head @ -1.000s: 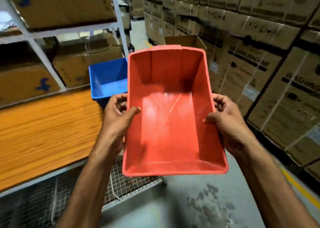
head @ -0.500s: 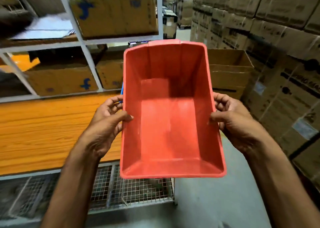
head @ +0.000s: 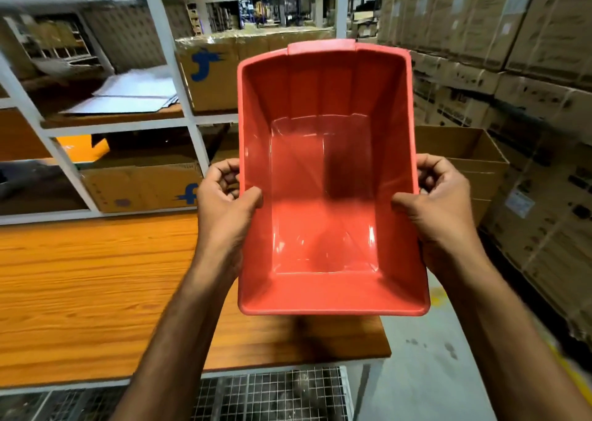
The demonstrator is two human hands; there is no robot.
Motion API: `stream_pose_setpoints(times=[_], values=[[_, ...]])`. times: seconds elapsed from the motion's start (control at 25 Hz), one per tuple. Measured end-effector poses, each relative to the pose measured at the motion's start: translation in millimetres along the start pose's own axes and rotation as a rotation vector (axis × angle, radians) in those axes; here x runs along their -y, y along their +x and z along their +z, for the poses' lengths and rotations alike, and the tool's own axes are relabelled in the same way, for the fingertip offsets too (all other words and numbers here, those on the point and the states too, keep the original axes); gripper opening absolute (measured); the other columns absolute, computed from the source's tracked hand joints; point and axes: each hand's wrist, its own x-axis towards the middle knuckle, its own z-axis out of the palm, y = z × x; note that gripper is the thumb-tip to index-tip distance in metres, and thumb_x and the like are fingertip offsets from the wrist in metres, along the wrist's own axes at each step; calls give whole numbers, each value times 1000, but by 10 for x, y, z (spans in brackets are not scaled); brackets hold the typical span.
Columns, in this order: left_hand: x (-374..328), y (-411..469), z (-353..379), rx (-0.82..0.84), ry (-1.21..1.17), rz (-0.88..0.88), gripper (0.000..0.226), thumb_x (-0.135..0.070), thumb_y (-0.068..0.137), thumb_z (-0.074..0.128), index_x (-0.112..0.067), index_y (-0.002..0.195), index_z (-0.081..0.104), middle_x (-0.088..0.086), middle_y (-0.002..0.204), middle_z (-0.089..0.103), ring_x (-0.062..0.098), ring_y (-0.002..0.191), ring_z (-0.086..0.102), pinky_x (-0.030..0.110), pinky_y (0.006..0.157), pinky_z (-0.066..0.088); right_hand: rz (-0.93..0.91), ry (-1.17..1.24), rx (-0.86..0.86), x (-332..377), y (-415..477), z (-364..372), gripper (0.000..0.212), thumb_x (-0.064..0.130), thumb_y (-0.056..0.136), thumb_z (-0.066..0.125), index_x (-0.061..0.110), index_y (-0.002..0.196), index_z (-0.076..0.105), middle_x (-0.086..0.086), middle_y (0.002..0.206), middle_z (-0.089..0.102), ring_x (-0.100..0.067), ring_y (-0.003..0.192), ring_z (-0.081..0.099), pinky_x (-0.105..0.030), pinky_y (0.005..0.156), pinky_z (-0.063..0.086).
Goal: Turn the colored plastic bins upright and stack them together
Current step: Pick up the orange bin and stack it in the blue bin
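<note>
Red bin (head: 323, 196) in both hands, prob. above table edge (head: 382, 334).

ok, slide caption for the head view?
Both hands, left and right, hold an empty red bin open-side-up above a wooden table.

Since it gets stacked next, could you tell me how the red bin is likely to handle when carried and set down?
The red bin is empty and thin-walled, so probably light. Left hand and right hand only pinch its side rims, suggesting it is fairly stiff. Its glossy plastic may be slippery, and the flat base should sit stably.
</note>
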Motion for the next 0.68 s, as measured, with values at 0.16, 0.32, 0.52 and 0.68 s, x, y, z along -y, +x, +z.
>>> stream_pose_setpoints(times=[0.16,0.32,0.52,0.68], values=[[120,312,31,-41,5,29,46,14,76,62,-7,117,65,9,101,70,11,81,63,20,64,51,-17,27,46,-140,367,178,58,-29,67,60,16,103,61,-16,97,62,-13,73,62,-19,59,55],[118,675,206,-84,41,69,45,16,77,62,-9,115,64,6,100,69,10,79,65,21,64,53,-50,29,73,-172,835,347,56,-28,67,58,17,99,60,-11,89,63,-13,69,60,-20,56,52],[167,1297,431,-109,99,60,42,17,79,64,-5,115,68,4,87,70,11,68,67,28,63,57,37,37,100,-296,1555,671,54,-28,66,52,9,104,60,-4,76,65,-1,45,57,-18,43,45],[418,1690,442,-155,188,60,41,16,77,61,0,114,68,3,80,68,7,61,63,26,60,54,90,11,111,-561,1890,961,53,-26,65,48,-6,112,62,-9,73,63,-3,38,53,-16,39,41]])
